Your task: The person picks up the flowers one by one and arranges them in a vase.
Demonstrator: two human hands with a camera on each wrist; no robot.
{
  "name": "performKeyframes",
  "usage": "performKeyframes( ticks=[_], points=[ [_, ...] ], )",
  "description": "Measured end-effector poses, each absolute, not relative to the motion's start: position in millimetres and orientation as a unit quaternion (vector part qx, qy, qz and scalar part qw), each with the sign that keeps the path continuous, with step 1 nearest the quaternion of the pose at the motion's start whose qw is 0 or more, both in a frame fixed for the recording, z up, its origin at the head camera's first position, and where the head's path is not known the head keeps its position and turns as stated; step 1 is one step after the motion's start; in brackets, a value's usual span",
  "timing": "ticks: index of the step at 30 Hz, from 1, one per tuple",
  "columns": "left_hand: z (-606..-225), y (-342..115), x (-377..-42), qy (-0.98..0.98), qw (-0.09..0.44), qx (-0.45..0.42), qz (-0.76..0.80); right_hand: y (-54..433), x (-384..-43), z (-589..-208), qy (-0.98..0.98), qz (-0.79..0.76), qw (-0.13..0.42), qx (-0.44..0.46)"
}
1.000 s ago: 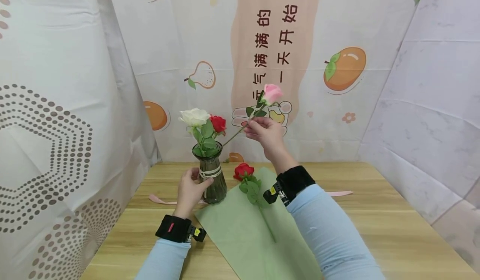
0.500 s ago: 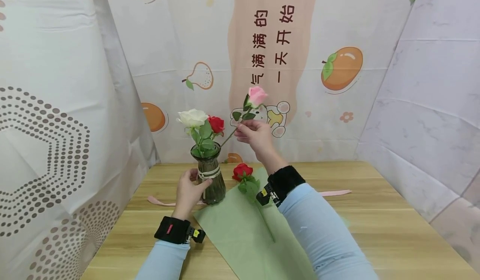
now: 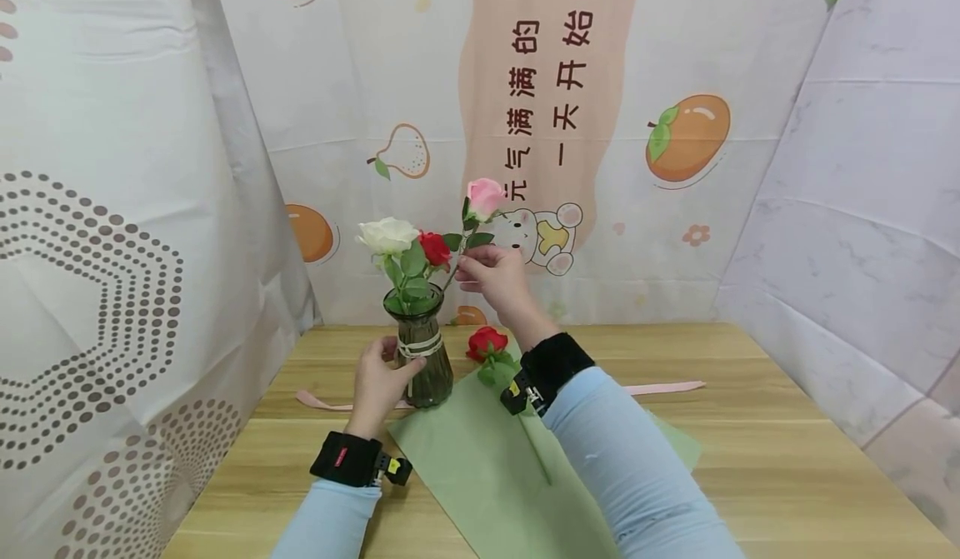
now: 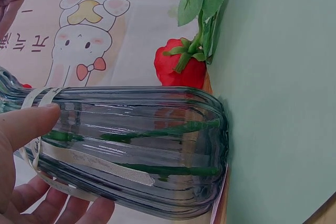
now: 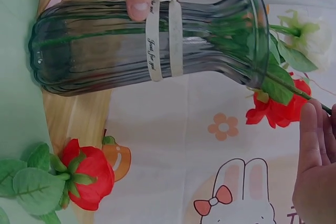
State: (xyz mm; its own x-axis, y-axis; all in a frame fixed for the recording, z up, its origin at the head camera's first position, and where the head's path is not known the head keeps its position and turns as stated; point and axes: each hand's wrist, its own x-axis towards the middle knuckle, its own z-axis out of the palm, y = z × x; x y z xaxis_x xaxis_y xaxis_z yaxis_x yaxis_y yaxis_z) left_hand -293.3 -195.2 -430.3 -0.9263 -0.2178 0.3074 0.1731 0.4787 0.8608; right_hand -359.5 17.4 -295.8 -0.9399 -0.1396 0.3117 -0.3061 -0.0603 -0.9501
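Note:
A dark glass vase with a pale ribbon tied round its middle stands on the table. My left hand grips it at the ribbon, thumb in front and fingers behind. In it stand a white rose and a red rose; their green stems show through the glass in the left wrist view. My right hand pinches the stem of a pink rose below its leaves. That stem slants into the vase mouth in the right wrist view.
Another red rose lies on a sheet of green wrapping paper, its stem toward me. A pink ribbon runs across the wooden table beneath the paper. A printed curtain hangs behind.
My right hand has moved left and slightly down with the pink rose, bringing it more upright and closer to the other flowers. The left hand stays on the vase.

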Motion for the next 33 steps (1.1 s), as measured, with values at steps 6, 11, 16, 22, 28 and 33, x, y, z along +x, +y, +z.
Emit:
performKeyframes(
  ticks=[6, 11, 16, 22, 28, 33],
  points=[
    [-429, -194, -293, -0.836, 0.194, 0.012, -0.513, 11, -360, -300, -0.704, 0.687, 0.064, 0.166],
    [-429, -194, -294, -0.836, 0.190, 0.009, -0.515, 8, -362, -304, -0.717, 0.676, 0.057, 0.161],
    [-430, -194, -294, -0.837, 0.193, 0.010, -0.512, 6, -363, -307, -0.719, 0.673, 0.047, 0.166],
    [-430, -195, -294, -0.838, 0.190, 0.011, -0.512, 5, -363, -307, -0.730, 0.660, 0.042, 0.175],
    [-430, -195, -294, -0.837, 0.187, 0.012, -0.514, 1, -362, -310, -0.757, 0.627, 0.034, 0.180],
    [-431, -196, -294, -0.838, 0.185, 0.009, -0.513, -3, -360, -312, -0.794, 0.574, 0.055, 0.192]
  ],
)
